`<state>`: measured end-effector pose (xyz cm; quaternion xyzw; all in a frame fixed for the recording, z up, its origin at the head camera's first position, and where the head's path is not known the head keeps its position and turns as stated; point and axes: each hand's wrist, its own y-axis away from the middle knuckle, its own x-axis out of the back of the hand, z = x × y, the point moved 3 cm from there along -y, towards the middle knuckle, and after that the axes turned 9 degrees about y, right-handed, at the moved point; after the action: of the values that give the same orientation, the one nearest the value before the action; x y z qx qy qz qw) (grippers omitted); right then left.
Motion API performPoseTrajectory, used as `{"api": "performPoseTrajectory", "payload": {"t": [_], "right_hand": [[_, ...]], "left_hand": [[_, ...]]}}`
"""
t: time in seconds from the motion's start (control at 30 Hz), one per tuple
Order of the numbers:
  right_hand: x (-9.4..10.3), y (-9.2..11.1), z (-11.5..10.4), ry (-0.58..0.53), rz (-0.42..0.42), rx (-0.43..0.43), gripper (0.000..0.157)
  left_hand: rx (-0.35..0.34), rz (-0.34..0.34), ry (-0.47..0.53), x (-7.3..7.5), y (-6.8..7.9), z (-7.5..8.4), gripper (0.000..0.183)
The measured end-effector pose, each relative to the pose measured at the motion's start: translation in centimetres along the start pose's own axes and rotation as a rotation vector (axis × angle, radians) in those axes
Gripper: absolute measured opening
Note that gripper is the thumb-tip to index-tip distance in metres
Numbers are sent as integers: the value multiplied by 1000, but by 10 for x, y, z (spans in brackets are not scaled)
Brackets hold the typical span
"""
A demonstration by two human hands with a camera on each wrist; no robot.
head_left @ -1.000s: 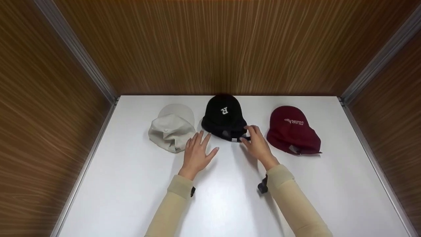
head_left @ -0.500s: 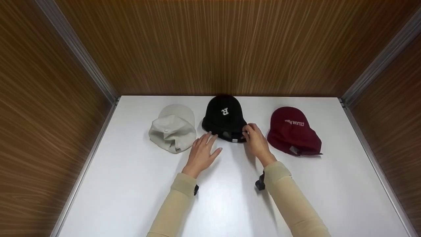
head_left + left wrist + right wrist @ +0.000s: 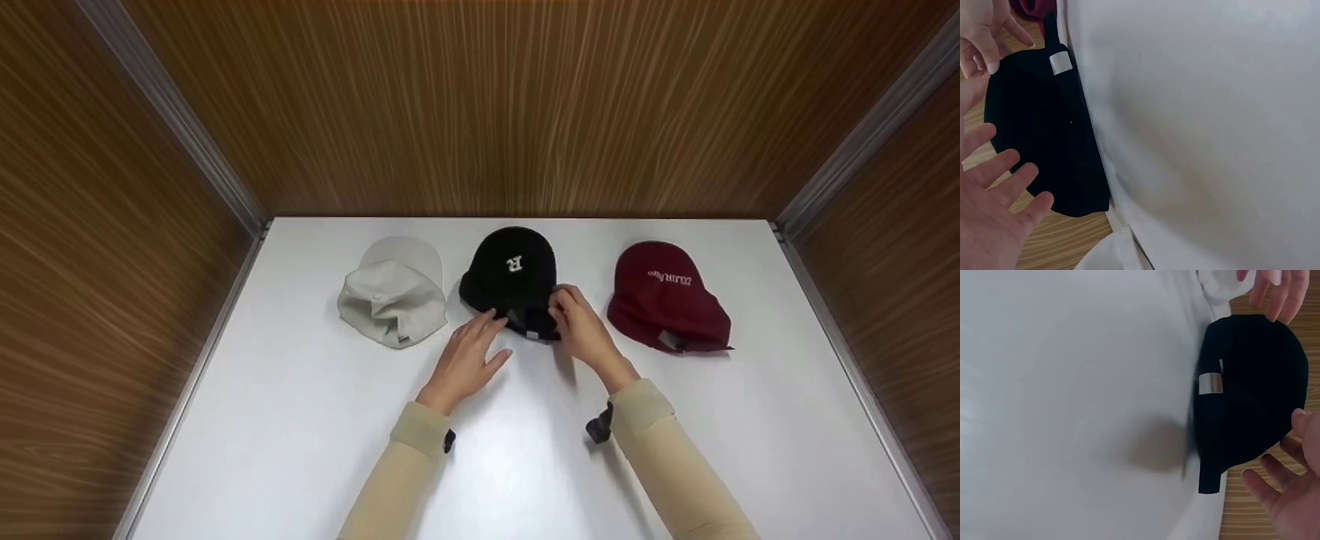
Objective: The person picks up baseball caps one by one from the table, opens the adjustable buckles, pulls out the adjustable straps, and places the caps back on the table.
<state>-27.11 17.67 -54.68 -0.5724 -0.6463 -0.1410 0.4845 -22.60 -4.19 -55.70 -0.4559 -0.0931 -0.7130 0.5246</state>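
Note:
A black baseball cap [image 3: 510, 262] with a white letter R lies in the middle of the white table, its strap and metal buckle [image 3: 1211, 383] facing me. My right hand [image 3: 589, 334] pinches the cap's right rear side between thumb and fingers. At its left rear edge, my left hand [image 3: 465, 367] reaches with fairly straight, spread fingers; the fingertips are at the edge, and firm contact is hard to tell. To the left lies a cream cap [image 3: 394, 300] with a creased crown. A dark red cap [image 3: 667, 296] with white lettering rests to the right.
Wood-grain panels [image 3: 480, 105] rise behind and at both sides of the white table [image 3: 262, 450]. Metal strips [image 3: 180, 112] run along the panel corners. A small dark device [image 3: 598, 426] is worn at the right wrist.
The black cap has shifted slightly toward me, with the right hand closing on its right rear side. My left hand has moved rightward to the cap's edge. The other caps stay put.

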Motion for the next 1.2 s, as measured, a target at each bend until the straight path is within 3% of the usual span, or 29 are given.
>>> {"api": "performPoseTrajectory", "payload": {"t": [0.33, 0.57, 0.93, 1.2], "right_hand": [[25, 9, -26, -90, -3, 55, 8], [41, 11, -37, -181, -51, 50, 8], [65, 13, -52, -306, -97, 39, 6], [75, 18, -58, -321, -158, 70, 6]], "left_hand": [[-94, 125, -62, 15, 10, 11, 40], [-98, 211, -87, 29, 15, 16, 37], [-119, 325, -62, 51, 8, 18, 43], [-144, 355, 31, 61, -5, 25, 27]]}}
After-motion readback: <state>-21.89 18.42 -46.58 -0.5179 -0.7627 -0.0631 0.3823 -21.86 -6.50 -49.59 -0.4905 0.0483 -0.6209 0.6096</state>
